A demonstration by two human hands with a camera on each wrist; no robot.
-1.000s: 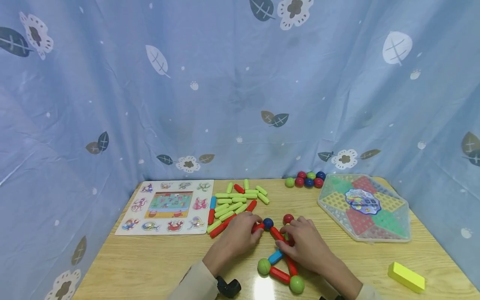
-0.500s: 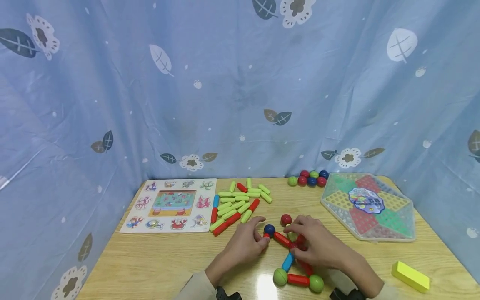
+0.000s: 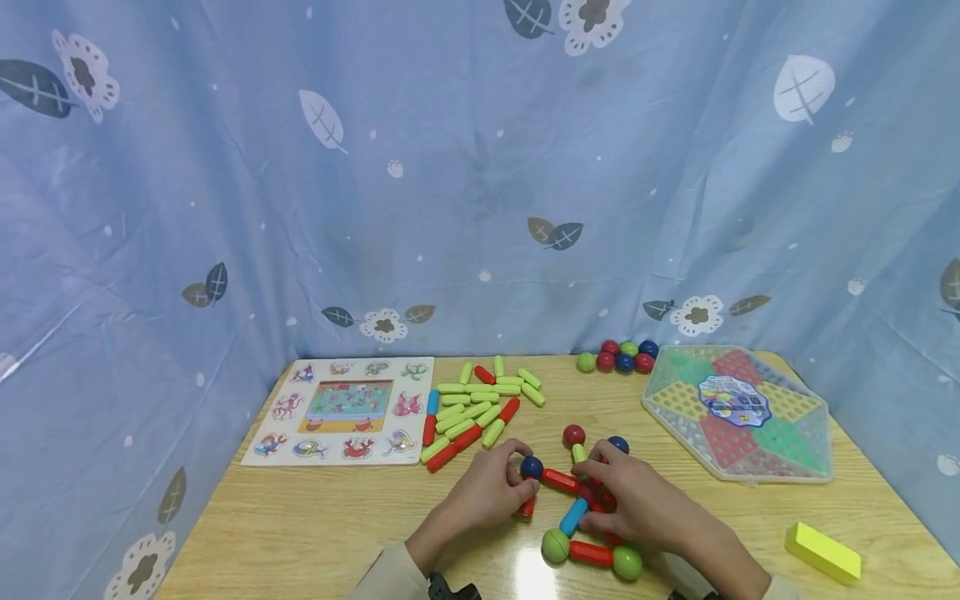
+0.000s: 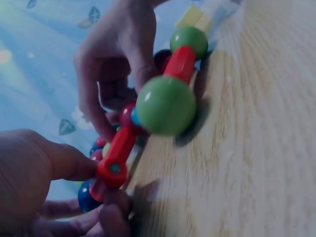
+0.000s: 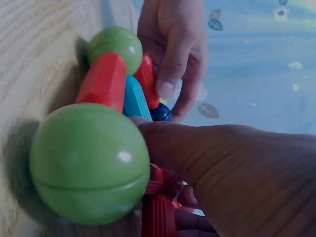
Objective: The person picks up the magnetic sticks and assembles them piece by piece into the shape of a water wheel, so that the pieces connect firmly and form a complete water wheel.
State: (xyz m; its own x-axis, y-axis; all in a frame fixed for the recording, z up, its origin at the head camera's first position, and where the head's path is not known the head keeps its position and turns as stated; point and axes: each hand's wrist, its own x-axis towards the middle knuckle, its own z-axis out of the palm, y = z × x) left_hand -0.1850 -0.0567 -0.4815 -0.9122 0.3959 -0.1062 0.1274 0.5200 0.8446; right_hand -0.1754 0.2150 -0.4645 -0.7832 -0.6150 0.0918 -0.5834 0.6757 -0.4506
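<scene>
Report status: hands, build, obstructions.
Left hand pinching red rod by blue ball. Right hand gripping ball-and-rod model. Yellow block well clear.

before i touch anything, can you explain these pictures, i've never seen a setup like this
There is no machine: one person works bare-handed. The wide picture comes from a camera worn on the head; the two close ones, from cameras on the left and right wrists. On the wood-grain table lie a white picture board, loose yellow-green sticks, glossy coloured balls, a clear plastic hexagonal case and a yellow rectangular block. The left hand pinches a red ridged stick beside a dark blue ball. The right hand curls its fingers about a joined figure of coloured balls and sticks, though that grip is partly hidden.
</scene>
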